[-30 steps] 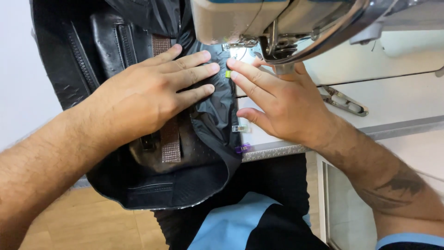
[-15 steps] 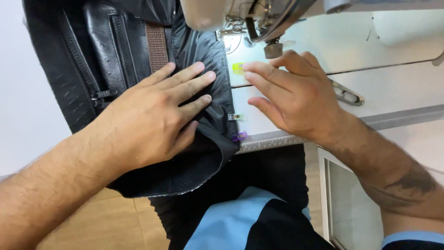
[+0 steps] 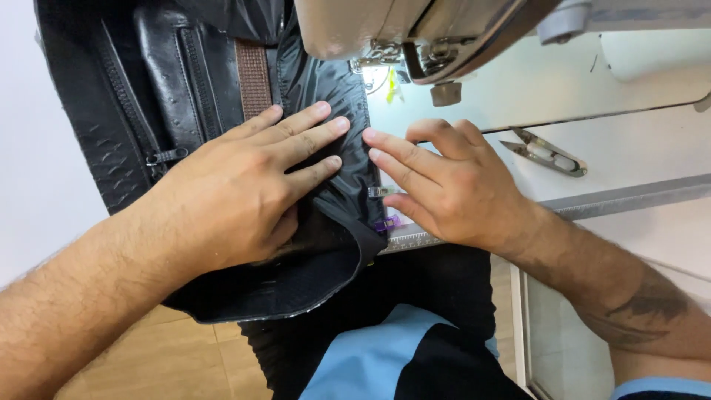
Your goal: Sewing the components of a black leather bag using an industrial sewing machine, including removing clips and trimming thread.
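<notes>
1. A white sewing table (image 3: pixel 629 148) carries a sewing machine (image 3: pixel 415 30), with thread snips (image 3: pixel 546 154) lying to the right.
2. A black bag panel (image 3: pixel 222 111) with zippers and a brown webbing strap (image 3: pixel 253 78) lies under the machine and hangs off the table's front edge.
3. The left hand (image 3: pixel 244 192) presses flat on the panel, fingers spread, gripping nothing.
4. The right hand (image 3: pixel 452 189) rests fingertips on the panel's right edge, also flat and holding nothing, just beside a purple clip (image 3: pixel 386 222).

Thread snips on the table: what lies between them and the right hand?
In the head view, only bare white table separates the thread snips from the right hand. The hand's fingertips press on the black bag.
</notes>
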